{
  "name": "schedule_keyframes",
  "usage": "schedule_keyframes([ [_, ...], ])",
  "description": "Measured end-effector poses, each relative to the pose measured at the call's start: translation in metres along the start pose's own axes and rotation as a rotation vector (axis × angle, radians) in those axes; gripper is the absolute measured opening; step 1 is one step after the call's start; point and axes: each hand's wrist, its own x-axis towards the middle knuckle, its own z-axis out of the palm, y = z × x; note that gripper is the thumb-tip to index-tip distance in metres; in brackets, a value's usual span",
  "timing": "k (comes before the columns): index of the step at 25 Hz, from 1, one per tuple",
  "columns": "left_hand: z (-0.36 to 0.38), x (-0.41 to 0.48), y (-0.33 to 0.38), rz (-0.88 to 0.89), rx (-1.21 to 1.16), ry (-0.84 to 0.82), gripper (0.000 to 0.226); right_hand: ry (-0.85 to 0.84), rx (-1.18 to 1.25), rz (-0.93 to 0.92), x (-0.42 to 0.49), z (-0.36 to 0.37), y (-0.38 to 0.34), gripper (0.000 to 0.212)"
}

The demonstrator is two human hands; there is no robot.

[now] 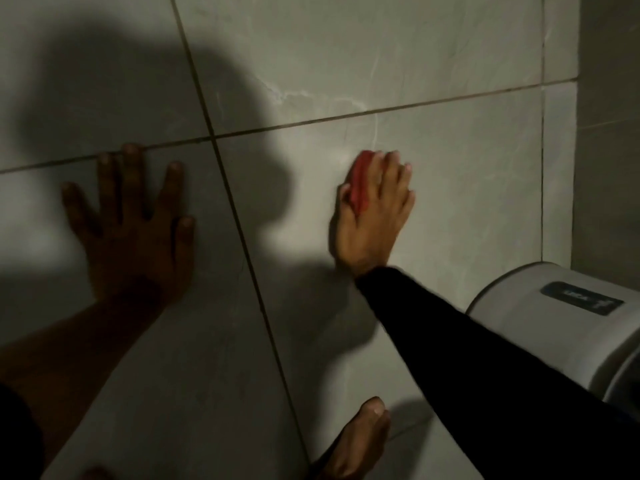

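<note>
My right hand (372, 216) grips a small red scrubbing pad (358, 183) and presses it flat against the grey marble-look tiled floor (457, 209). My fingers (391, 171) are curled over the pad's top, with the thumb against its left edge. The pad sits just below a dark grout line (346, 116), right of where two grout lines cross. The picture is blurred around this hand. My left hand (138, 233) lies palm-down on the tile to the left, in shadow, with its fingers straight and spread and the fingertips at the grout line. A black sleeve (467, 368) covers my right arm. A bare foot (360, 441) rests on the floor near the bottom edge. A white rounded plastic fixture with a blue label (540, 327) stands at the right, beside the sleeve.
</note>
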Motion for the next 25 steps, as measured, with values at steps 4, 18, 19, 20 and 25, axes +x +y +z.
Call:
schedule_keyframes([
  [4, 0.0, -0.001, -0.001, -0.019, 0.011, -0.004, 0.072, -0.135, -0.039, -0.081, -0.056, -0.014, 0.038, 0.071],
  [18, -0.001, 0.0, 0.0, 0.016, 0.057, 0.037, 0.071, 0.074, -0.014, 0.075, 0.062, -0.012, -0.031, 0.076],
  [19, -0.001, -0.001, 0.001, 0.017, 0.062, 0.042, 0.071, 0.089, -0.02, -0.003, 0.078, -0.009, -0.059, 0.076],
  [20, -0.001, -0.001, 0.001, 0.016, 0.069, 0.049, 0.071, 0.083, -0.02, -0.162, 0.081, -0.002, -0.087, 0.077],
  [25, 0.002, -0.001, 0.001, 0.02, 0.048, 0.067, 0.069, -0.009, 0.025, -0.739, -0.044, 0.038, -0.11, 0.063],
])
